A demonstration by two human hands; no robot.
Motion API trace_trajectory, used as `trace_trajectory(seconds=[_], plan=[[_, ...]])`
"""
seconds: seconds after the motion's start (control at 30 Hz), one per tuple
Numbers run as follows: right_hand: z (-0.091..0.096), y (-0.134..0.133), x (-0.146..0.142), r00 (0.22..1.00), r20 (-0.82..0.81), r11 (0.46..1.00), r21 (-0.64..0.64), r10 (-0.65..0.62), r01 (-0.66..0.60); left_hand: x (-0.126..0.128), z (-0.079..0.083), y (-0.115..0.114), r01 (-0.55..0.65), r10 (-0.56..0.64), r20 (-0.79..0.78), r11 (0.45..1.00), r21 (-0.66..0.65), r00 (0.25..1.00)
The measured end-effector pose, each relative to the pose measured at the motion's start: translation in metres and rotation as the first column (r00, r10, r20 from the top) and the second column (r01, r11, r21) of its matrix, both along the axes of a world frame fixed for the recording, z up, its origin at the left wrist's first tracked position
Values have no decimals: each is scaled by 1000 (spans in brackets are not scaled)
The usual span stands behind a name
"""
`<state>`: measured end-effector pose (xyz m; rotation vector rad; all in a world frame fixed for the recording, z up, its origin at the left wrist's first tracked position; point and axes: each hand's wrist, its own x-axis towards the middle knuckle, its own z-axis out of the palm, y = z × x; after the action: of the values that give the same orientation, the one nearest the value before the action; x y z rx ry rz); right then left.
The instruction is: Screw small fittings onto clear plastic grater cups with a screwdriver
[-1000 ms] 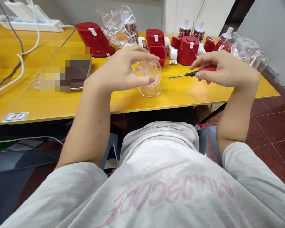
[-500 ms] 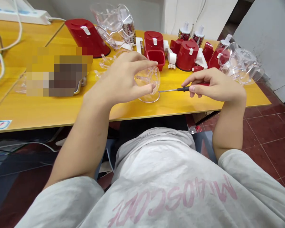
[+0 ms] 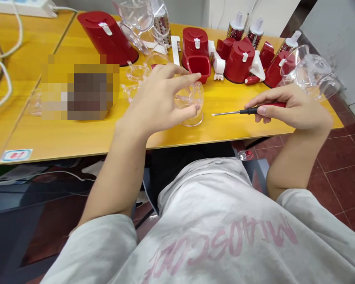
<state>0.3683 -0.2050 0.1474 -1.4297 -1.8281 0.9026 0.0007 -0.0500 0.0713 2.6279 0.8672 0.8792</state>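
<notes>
My left hand (image 3: 158, 100) grips a small clear plastic part (image 3: 192, 104) between thumb and fingertips, holding it on the yellow table (image 3: 77, 134) near its front edge. My right hand (image 3: 292, 108) is closed round the red handle of a screwdriver (image 3: 245, 111). The screwdriver's black collar and thin metal shaft point left toward the clear part, with the tip a short way from it.
Several red plastic housings (image 3: 108, 37) and small red parts (image 3: 198, 59) stand along the back of the table. Clear plastic hoppers (image 3: 315, 75) sit at the right and at the back (image 3: 139, 19). White cables (image 3: 6, 79) lie at the left. A blurred dark object (image 3: 83, 88) lies left of centre.
The screwdriver moved down from the back toward the clear part, its tip reached the part, then drew back to the right. My left hand kept hold of the clear part.
</notes>
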Motion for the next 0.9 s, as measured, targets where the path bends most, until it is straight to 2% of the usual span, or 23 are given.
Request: trace_trajectory(seconds=[0.13, 0.27, 0.47, 0.63, 0.77, 0.9], plan=[[4, -19, 0, 995, 35, 996, 8, -93, 93, -2, 6, 2, 15, -16, -35, 1000, -24, 999], [10, -36, -4, 970, 102, 969, 131, -222, 208, -3, 12, -1, 20, -22, -62, 999, -40, 998], [18, -36, -15, 968, 223, 977, 203, -117, 71, -7, 14, -6, 29, -32, -74, 998, -47, 997], [26, -32, -15, 947, 306, 990, 126, -96, 60, -12, 13, -4, 26, -27, -88, 999, -19, 996], [26, -29, -10, 969, 219, 991, 98, -112, 92, -10, 7, 1, -7, 6, -41, 999, -42, 999], [17, -12, -10, 990, 126, 998, 5, -68, 68, -7, 2, 5, -9, 10, 13, 1000, -19, 1000]])
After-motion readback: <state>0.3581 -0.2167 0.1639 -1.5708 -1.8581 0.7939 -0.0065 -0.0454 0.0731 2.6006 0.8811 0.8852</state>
